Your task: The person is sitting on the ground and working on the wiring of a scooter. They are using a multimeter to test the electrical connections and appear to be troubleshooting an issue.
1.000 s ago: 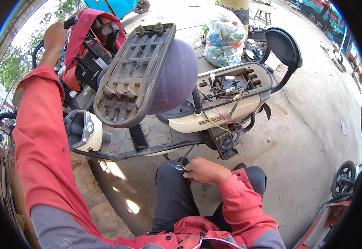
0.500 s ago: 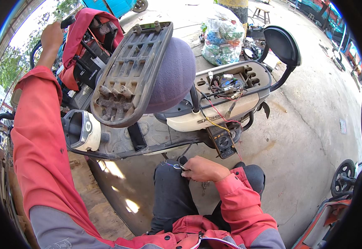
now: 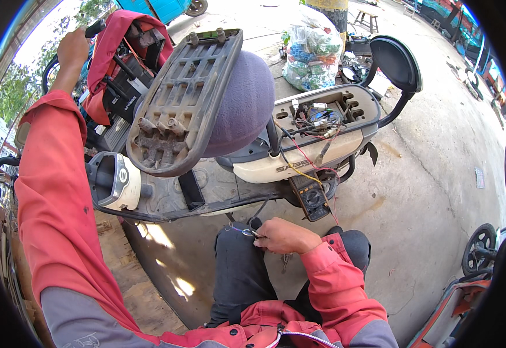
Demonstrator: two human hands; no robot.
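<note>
My left hand (image 3: 73,49) is closed around a black handlebar grip (image 3: 95,28) at the upper left, the arm stretched far out. Low over my knees, my right hand (image 3: 286,236) is pinched on a bunch of keys (image 3: 247,232); a ring and a dark fob show at its fingertips. More keys (image 3: 286,259) dangle beneath that hand. Ahead stands an electric scooter with a cream body (image 3: 305,161). Its seat (image 3: 186,104) is tipped up, showing a dirty ribbed underside. Wires (image 3: 319,119) lie loose in the opened rear compartment.
A multimeter (image 3: 312,200) hangs at the scooter's side, with red and yellow leads near it. A padded black backrest (image 3: 395,64) sticks up at the rear. Beyond are a bag of bottles (image 3: 312,49) and a wooden stool (image 3: 366,22). A wheel (image 3: 479,249) stands at the right.
</note>
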